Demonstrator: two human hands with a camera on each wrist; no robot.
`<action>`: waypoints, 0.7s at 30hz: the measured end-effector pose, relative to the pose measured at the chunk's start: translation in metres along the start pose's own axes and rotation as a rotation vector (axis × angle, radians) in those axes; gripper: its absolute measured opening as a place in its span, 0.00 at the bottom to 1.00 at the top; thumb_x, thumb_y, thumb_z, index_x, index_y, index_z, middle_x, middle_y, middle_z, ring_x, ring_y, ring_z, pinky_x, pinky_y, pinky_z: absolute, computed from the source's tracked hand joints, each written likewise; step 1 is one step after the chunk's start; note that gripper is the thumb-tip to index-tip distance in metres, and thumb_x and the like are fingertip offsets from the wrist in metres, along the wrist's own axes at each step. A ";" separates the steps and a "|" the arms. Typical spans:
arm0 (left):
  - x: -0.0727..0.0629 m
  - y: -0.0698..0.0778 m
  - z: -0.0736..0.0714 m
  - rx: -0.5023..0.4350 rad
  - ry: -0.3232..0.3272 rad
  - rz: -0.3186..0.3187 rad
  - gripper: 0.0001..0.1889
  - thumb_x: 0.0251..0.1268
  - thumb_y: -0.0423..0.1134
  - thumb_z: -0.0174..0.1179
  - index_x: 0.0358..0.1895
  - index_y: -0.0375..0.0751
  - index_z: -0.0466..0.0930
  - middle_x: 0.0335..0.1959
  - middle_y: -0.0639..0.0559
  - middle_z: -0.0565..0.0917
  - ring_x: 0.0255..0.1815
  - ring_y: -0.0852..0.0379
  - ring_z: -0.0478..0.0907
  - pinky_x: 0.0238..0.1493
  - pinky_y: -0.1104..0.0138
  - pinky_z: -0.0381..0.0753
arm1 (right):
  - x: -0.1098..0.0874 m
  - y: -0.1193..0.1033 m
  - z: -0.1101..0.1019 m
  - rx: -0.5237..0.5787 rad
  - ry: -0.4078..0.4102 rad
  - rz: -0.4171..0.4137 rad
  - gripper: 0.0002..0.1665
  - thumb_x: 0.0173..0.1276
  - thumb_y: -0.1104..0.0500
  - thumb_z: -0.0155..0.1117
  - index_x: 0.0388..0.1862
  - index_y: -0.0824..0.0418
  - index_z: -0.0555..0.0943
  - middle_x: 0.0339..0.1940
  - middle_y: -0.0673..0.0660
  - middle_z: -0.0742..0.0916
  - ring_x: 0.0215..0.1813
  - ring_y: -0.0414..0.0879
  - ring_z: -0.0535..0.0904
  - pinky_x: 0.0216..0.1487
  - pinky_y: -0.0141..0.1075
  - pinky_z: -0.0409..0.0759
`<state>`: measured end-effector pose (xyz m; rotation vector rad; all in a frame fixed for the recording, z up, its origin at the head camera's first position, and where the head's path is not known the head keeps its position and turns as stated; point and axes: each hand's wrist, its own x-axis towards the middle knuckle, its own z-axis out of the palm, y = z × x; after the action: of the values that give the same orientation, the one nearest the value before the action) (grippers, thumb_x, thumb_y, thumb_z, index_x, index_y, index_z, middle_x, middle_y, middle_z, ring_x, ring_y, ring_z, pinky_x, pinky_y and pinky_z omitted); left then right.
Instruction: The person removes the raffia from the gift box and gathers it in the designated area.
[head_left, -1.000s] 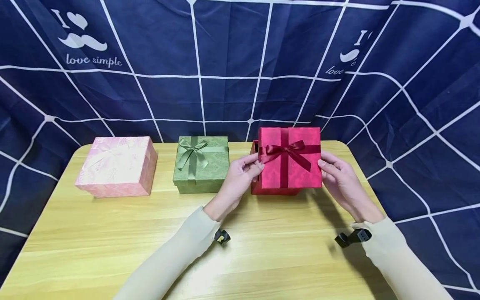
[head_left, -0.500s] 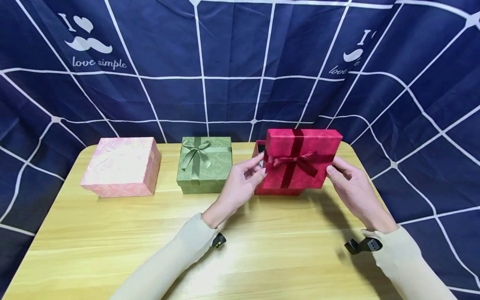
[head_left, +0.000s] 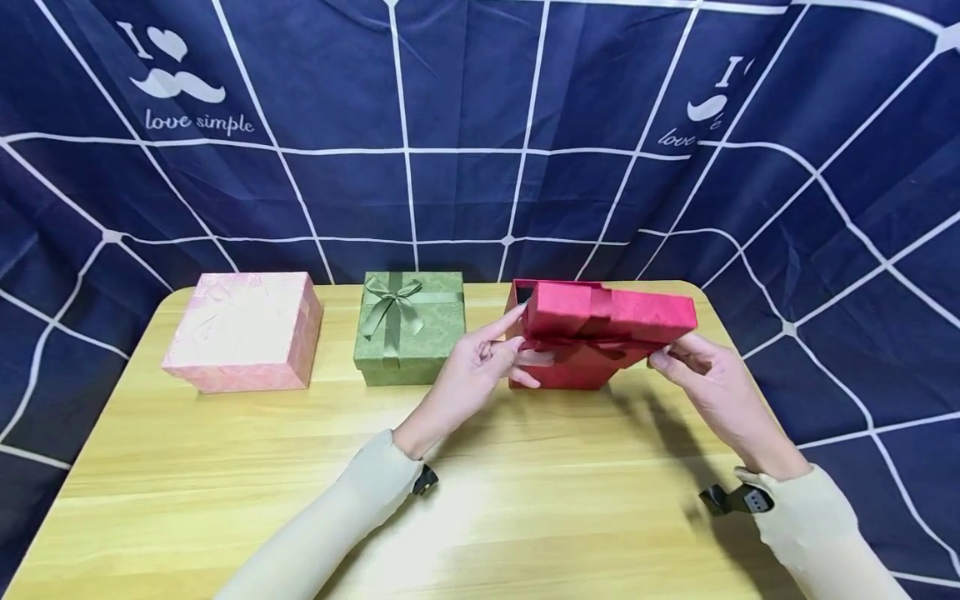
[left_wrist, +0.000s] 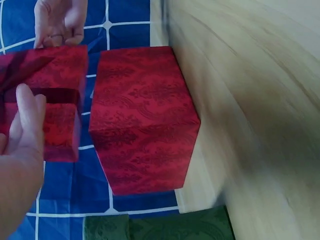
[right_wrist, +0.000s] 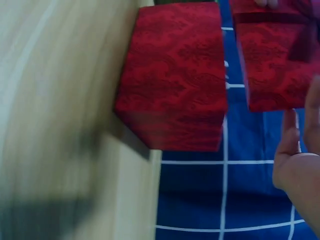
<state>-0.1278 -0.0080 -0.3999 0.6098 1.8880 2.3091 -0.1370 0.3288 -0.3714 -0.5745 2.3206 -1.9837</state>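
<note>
A red gift box lid [head_left: 648,312] with a dark red ribbon bow hangs tilted over the red box base [head_left: 562,379] at the table's right. My right hand [head_left: 723,387] pinches the lid's right edge between thumb and fingers. At the opposite side is my left hand [head_left: 468,371], its index finger stretched along the lid's left end and the other fingers reaching in front of it. In the left wrist view, straight fingers overlap the ribboned face. Both wrist views show the patterned base wall [left_wrist: 145,110] apart from the lid. Most of the base's inside is hidden.
To the left of the red box stands a closed green gift box [head_left: 408,333] with a green bow. A closed pink gift box [head_left: 240,333] is farther left. All rest on a wooden table [head_left: 247,467], backed by a blue cloth [head_left: 457,100] with white lines.
The lid has shifted right and tipped, so its bow face now turns down toward me. My right hand moved right with it; the left hand's fingers have straightened and spread.
</note>
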 end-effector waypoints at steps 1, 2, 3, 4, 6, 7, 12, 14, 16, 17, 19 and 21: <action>-0.001 0.000 -0.001 -0.014 -0.005 0.009 0.27 0.89 0.32 0.51 0.85 0.43 0.67 0.39 0.37 0.89 0.38 0.40 0.92 0.33 0.70 0.73 | 0.000 -0.002 0.000 -0.034 0.006 0.006 0.19 0.84 0.72 0.59 0.68 0.71 0.84 0.57 0.53 0.91 0.62 0.41 0.83 0.63 0.30 0.76; -0.002 -0.001 -0.002 -0.028 -0.008 0.018 0.26 0.90 0.33 0.51 0.84 0.42 0.69 0.40 0.36 0.88 0.38 0.41 0.92 0.37 0.71 0.78 | -0.001 -0.005 0.000 -0.072 0.010 0.012 0.17 0.84 0.71 0.60 0.66 0.71 0.84 0.58 0.54 0.91 0.64 0.41 0.83 0.63 0.30 0.76; -0.002 -0.002 -0.003 -0.037 -0.007 0.024 0.24 0.90 0.33 0.50 0.83 0.41 0.71 0.43 0.35 0.87 0.39 0.44 0.92 0.44 0.69 0.83 | -0.002 -0.007 0.000 -0.110 0.015 0.017 0.16 0.85 0.69 0.60 0.65 0.71 0.85 0.59 0.54 0.91 0.65 0.41 0.82 0.63 0.29 0.75; -0.003 -0.002 -0.003 -0.053 -0.006 0.029 0.23 0.91 0.34 0.50 0.82 0.39 0.72 0.49 0.34 0.87 0.41 0.46 0.92 0.50 0.66 0.86 | -0.003 -0.009 0.001 -0.128 0.021 0.022 0.16 0.85 0.68 0.60 0.65 0.72 0.85 0.60 0.55 0.91 0.65 0.42 0.82 0.63 0.29 0.75; -0.004 -0.004 -0.003 -0.079 0.009 0.032 0.22 0.91 0.34 0.49 0.79 0.35 0.75 0.63 0.35 0.84 0.44 0.50 0.90 0.54 0.58 0.89 | -0.004 -0.011 0.003 -0.187 0.025 0.025 0.17 0.85 0.66 0.61 0.66 0.71 0.85 0.64 0.55 0.89 0.66 0.42 0.82 0.63 0.28 0.76; -0.005 -0.005 -0.002 -0.098 0.026 0.024 0.21 0.91 0.34 0.49 0.78 0.34 0.76 0.62 0.33 0.84 0.46 0.51 0.90 0.53 0.57 0.89 | -0.005 -0.012 0.005 -0.191 0.030 0.023 0.17 0.85 0.66 0.62 0.66 0.71 0.85 0.64 0.56 0.89 0.65 0.43 0.82 0.62 0.28 0.78; -0.009 -0.008 0.002 -0.144 0.139 0.005 0.19 0.86 0.35 0.59 0.72 0.33 0.82 0.54 0.37 0.89 0.46 0.55 0.89 0.53 0.57 0.89 | -0.012 -0.012 0.015 -0.130 0.074 0.016 0.16 0.84 0.68 0.63 0.64 0.73 0.85 0.61 0.56 0.91 0.61 0.44 0.84 0.60 0.29 0.80; -0.012 -0.009 0.004 -0.158 0.164 0.008 0.19 0.82 0.33 0.63 0.70 0.33 0.83 0.49 0.38 0.90 0.45 0.55 0.89 0.53 0.57 0.89 | -0.016 -0.012 0.018 -0.143 0.095 0.036 0.16 0.84 0.66 0.63 0.64 0.72 0.86 0.59 0.54 0.91 0.61 0.43 0.84 0.60 0.29 0.80; -0.013 -0.010 0.004 -0.170 0.180 0.010 0.19 0.80 0.31 0.65 0.69 0.33 0.84 0.47 0.39 0.91 0.45 0.55 0.89 0.53 0.58 0.89 | -0.020 -0.012 0.021 -0.165 0.109 0.066 0.16 0.84 0.64 0.65 0.64 0.70 0.86 0.59 0.54 0.91 0.61 0.43 0.84 0.60 0.28 0.79; -0.014 -0.010 0.004 -0.175 0.183 0.011 0.20 0.78 0.30 0.66 0.69 0.32 0.84 0.49 0.37 0.91 0.46 0.55 0.90 0.54 0.59 0.89 | -0.021 -0.013 0.022 -0.177 0.115 0.077 0.17 0.84 0.63 0.65 0.65 0.70 0.86 0.59 0.53 0.91 0.60 0.43 0.85 0.59 0.28 0.80; -0.015 -0.011 0.005 -0.178 0.195 0.007 0.20 0.77 0.29 0.67 0.68 0.33 0.85 0.49 0.36 0.91 0.47 0.55 0.90 0.55 0.60 0.88 | -0.024 -0.013 0.023 -0.170 0.115 0.097 0.17 0.83 0.63 0.66 0.66 0.68 0.86 0.59 0.54 0.91 0.60 0.43 0.85 0.59 0.28 0.81; -0.016 -0.012 0.005 -0.179 0.207 0.002 0.21 0.76 0.29 0.67 0.68 0.33 0.85 0.51 0.34 0.90 0.48 0.56 0.89 0.56 0.62 0.87 | -0.025 -0.013 0.025 -0.142 0.108 0.103 0.18 0.83 0.64 0.66 0.67 0.69 0.85 0.60 0.55 0.90 0.60 0.44 0.85 0.58 0.28 0.82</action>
<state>-0.1131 -0.0055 -0.4144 0.3649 1.7292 2.5949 -0.1036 0.3116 -0.3687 -0.3531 2.5138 -1.8612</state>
